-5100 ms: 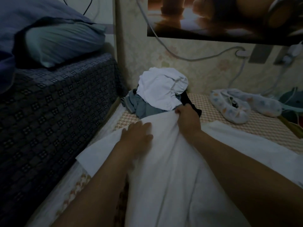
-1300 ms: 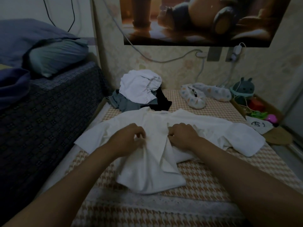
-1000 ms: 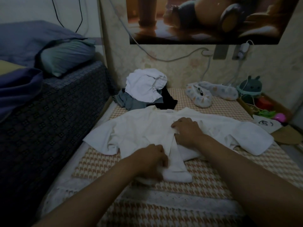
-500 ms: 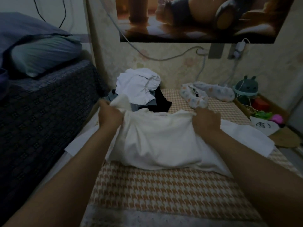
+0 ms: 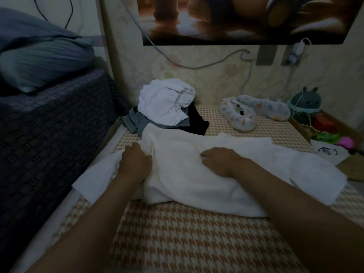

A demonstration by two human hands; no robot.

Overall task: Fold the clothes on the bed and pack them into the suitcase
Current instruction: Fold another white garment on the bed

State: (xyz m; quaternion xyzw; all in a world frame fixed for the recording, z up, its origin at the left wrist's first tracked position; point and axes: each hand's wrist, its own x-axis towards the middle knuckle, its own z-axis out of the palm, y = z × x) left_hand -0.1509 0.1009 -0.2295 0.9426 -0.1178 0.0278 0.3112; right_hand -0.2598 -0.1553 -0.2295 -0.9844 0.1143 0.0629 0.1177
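A person's two bare arms reach over a bed (image 5: 197, 237) covered in an orange-and-white houndstooth cloth, in a dim room. To the left of the left hand rises a higher bed in a dark blue patterned cover (image 5: 51, 138), with a blue pillow (image 5: 43, 60) on top. On the wall far beyond both hands hangs a large brown-toned poster (image 5: 236, 18). A white garment (image 5: 197, 180) lies spread and doubled over across the bed, directly under both hands, one end trailing off to the right of the right hand. Just beyond the left hand, touching the garment's far edge, sits a heap of unfolded clothes (image 5: 165, 103): white on top, grey and black below. A pair of spotted slippers (image 5: 254, 113) lies beyond the right hand, near the wall. The left hand (image 5: 136, 162) rests palm down, fingers loosely spread, on the garment's left edge. The right hand (image 5: 218, 160) lies flat on its middle, fingers pointing left. A small green eared toy (image 5: 305, 103) stands far right.
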